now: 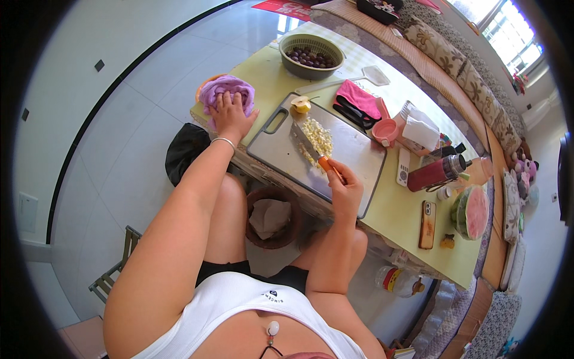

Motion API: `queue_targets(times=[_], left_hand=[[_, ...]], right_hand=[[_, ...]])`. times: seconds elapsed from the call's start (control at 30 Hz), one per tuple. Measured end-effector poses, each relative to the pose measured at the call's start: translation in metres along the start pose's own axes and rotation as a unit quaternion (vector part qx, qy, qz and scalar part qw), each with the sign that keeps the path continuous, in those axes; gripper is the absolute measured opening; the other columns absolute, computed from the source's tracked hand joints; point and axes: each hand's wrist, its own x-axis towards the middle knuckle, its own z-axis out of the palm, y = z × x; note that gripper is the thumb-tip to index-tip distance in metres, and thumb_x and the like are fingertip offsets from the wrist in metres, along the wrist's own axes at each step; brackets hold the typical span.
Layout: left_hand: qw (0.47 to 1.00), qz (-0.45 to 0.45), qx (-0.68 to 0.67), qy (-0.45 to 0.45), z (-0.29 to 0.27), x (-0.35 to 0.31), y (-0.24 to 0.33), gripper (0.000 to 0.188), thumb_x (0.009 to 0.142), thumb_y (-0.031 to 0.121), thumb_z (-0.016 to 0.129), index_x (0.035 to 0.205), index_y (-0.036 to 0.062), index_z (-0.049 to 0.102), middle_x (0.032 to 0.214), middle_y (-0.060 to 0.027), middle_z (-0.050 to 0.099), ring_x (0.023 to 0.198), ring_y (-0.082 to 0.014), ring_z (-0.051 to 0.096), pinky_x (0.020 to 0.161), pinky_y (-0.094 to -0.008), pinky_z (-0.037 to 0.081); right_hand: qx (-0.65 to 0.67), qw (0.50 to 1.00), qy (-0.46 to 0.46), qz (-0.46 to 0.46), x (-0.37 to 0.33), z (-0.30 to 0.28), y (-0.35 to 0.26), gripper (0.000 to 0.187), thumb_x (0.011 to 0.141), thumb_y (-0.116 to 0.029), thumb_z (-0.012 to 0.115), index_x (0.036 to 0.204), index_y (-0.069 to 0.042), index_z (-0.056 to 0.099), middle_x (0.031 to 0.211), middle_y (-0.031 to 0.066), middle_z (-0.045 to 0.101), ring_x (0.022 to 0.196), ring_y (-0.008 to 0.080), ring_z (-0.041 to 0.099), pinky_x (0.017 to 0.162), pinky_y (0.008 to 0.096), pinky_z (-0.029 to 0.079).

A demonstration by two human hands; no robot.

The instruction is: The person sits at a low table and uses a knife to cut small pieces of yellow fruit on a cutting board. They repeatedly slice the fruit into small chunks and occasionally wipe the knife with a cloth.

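Head view: right hand (348, 190), wrapped round the orange handle of a knife (324, 163), blade against chopped pale pieces (320, 135) on a metal cutting board (356, 157). Left hand (232, 118), fingers spread, laid on a bunched purple cloth (210, 93). At board's far edge, one cut fruit (301, 106). Beyond, on the table (388, 213), one green colander (288, 66) holding dark round fruit (311, 58).

Looked down and forward from the head through a wide fisheye, near the table (394, 218) across the frame's centre and right.
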Motion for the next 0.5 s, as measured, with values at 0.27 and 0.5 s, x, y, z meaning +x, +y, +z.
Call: queue_targets(times=[0.27, 0.5], left_hand=[[1.000, 0.003, 0.002, -0.003, 0.0018, 0.0016, 0.0001, 0.079, 0.083, 0.062, 0.065, 0.141, 0.0116, 0.048, 0.153, -0.0164, 0.038, 0.145, -0.0349, 0.028, 0.115, -0.0584, 0.022], [1.000, -0.001, -0.003, -0.004, 0.0010, 0.0009, -0.0003, 0.078, 0.082, 0.061, 0.066, 0.140, 0.0118, 0.048, 0.152, -0.0164, 0.039, 0.145, -0.0346, 0.028, 0.114, -0.0591, 0.023]], right_hand=[[0.023, 0.999, 0.000, -0.042, 0.0014, -0.0024, 0.0039, 0.022, 0.092, -0.001, 0.067, 0.113, 0.001, 0.072, 0.099, 0.0030, 0.072, 0.086, 0.0064, 0.063, 0.076, 0.0196, 0.049], [0.027, 0.999, 0.002, -0.040, 0.0019, -0.0021, 0.0029, 0.022, 0.091, -0.004, 0.069, 0.112, 0.000, 0.073, 0.096, 0.0032, 0.072, 0.085, 0.0068, 0.063, 0.075, 0.0201, 0.048]])
